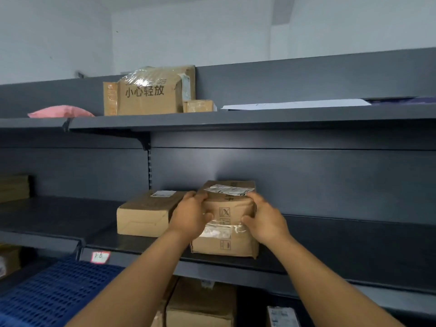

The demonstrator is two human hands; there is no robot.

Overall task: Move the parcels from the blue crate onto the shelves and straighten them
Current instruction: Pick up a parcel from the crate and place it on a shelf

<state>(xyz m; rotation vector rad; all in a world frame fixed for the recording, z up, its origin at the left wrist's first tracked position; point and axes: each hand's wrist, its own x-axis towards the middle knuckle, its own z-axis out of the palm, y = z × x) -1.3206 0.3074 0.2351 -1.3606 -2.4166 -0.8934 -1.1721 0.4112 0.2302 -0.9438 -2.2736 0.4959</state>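
While both arms reach forward to the middle shelf (330, 234), the left hand (188, 218) and the right hand (267, 220) grip one cardboard parcel (230, 230) between them, fingers curled round its left and right sides and thumbs on its near face. That parcel stands on the shelf near the front edge, with a white shipping label on top and clear tape across its front (the printed symbols on it are too small to read). Just beside it on the left lies a flatter cardboard box (144, 213), also labelled on top; whether the two touch is hidden by the left hand.

At the lower left, the blue crate (54, 293) shows only its perforated wall, and its contents cannot be seen. On the top shelf (236, 119) stand a large taped carton (148, 93) printed with Chinese characters, a small box (198, 106) touching its right side, a pink soft package (61, 112) well to the left, and a flat white envelope (295, 103) to the right. Below the middle shelf, more cardboard boxes (200, 305) sit in shadow. A small handwritten tag (100, 257) is stuck to the middle shelf's front edge.
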